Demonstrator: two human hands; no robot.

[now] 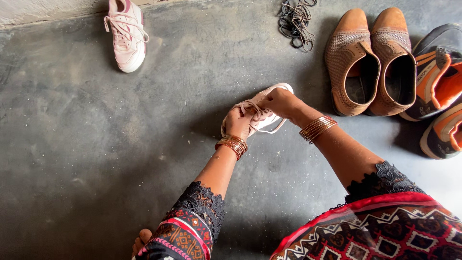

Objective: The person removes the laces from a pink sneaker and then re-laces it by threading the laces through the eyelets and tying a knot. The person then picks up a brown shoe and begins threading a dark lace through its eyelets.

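Grip of both hands [260,113] on sneaker laces [262,115]

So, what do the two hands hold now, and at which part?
Both hold the pale pink sneaker on the floor. The left hand grips its laces; the right hand rests over the upper, fingers at the laces.

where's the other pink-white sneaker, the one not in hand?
In the head view, the loose sneaker lies on the grey floor at the top left, by the pale wall edge, well apart from the sneaker in hand and left of the lace tangle.
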